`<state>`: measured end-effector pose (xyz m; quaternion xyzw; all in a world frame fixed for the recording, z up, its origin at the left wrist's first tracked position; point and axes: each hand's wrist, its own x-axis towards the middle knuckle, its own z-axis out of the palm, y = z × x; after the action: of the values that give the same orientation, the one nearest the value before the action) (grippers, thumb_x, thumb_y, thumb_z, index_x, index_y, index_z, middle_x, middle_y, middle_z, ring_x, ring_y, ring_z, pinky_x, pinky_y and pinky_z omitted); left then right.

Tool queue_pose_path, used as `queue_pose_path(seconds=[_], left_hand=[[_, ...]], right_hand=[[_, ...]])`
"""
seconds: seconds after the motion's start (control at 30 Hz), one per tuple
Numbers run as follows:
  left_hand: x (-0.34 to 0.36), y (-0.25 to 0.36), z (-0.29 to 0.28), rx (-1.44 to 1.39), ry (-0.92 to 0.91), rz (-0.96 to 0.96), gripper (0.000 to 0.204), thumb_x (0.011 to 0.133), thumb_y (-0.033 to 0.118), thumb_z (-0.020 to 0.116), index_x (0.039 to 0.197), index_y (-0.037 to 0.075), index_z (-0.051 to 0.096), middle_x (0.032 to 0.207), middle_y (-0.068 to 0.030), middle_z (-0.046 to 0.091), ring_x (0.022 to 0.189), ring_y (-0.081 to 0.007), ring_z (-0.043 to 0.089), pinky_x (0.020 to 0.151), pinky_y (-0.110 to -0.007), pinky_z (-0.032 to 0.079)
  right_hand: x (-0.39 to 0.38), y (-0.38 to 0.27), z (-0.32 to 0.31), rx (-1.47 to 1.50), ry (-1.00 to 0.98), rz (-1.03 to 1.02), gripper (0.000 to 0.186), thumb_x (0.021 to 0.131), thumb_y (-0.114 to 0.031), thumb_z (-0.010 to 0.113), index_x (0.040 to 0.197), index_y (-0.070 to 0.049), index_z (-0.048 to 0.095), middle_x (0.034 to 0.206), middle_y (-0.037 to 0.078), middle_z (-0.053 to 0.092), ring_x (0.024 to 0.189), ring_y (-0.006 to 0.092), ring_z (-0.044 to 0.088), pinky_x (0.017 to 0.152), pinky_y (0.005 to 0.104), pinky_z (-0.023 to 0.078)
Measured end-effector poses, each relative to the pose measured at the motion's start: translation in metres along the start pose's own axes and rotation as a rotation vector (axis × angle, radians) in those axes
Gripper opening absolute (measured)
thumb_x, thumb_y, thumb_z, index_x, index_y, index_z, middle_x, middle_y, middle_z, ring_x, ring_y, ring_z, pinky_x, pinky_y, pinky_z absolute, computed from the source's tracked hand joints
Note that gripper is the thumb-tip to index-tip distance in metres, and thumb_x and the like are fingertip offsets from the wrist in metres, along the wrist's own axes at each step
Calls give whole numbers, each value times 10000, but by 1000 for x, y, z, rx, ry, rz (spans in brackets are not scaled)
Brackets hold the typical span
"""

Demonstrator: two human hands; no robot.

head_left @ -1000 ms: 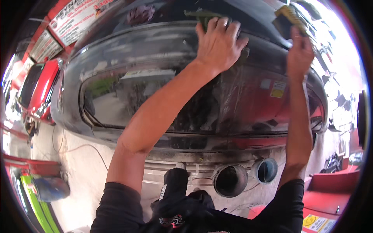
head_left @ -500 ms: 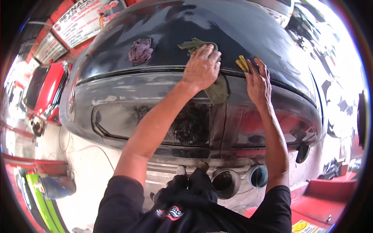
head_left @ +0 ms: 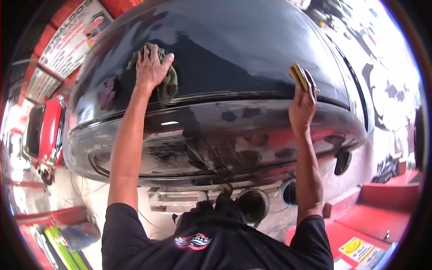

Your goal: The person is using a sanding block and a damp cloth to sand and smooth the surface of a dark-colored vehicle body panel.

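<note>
Left hand, between ten and eleven o'clock in the view: fingers spread, palm down, laid over a crumpled olive-green cloth on a glossy dark-grey metal car roof. Right hand, two o'clock: grasping a flat, layered yellow-tan pad between thumb and fingers; whether the pad touches the roof cannot be told. Crumpled purple cloth, on the roof near the left hand, at its eight o'clock. Dark round bucket, on the floor, five o'clock. Shiny red car, nine o'clock.
</note>
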<state>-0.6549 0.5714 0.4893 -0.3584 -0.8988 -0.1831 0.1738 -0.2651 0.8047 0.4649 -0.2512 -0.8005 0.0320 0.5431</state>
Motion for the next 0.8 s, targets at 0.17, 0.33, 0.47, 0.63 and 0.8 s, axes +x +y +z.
queue_pose_path(seconds=[0.17,0.33,0.47,0.63,0.8], left_hand=[[41,135,43,-13,26,401,691,1005,543,517,1424,-5,548,1487,-284,530,1420,-430,466,1203,-529,356],[6,279,58,-91,-47,554,667,1056,507,415,1499,18,506,1574,-251,457,1475,-436,397,1230,-526,329],[-14,292,43,-212,-260,589,632,1066,450,397,1586,92,432,1668,-189,366,1556,-395,298,1285,-485,225],[-5,197,14,-222,-157,593,457,975,334,513,1274,33,684,1335,-213,674,1294,-382,595,1153,-469,435],[8,-40,17,50,90,494,426,1020,284,479,1332,38,632,1372,-198,640,1293,-375,587,1145,-485,431]], right_hand=[[-1,2,1,198,62,168,287,1105,-189,541,1296,-11,660,1134,179,734,986,290,702,886,355,520],[-9,6,3,270,69,365,322,1106,-267,550,1249,-9,678,866,161,723,688,202,594,660,375,498],[-10,19,7,180,40,467,324,1081,-272,602,1283,-29,677,889,160,725,692,215,614,673,370,517],[0,6,-19,-64,-234,138,556,953,-100,678,1491,-70,542,1220,172,709,1109,374,680,989,435,527],[19,-12,17,-572,-438,-60,522,891,-102,598,1398,23,589,1299,206,662,1278,421,580,1113,482,445]])
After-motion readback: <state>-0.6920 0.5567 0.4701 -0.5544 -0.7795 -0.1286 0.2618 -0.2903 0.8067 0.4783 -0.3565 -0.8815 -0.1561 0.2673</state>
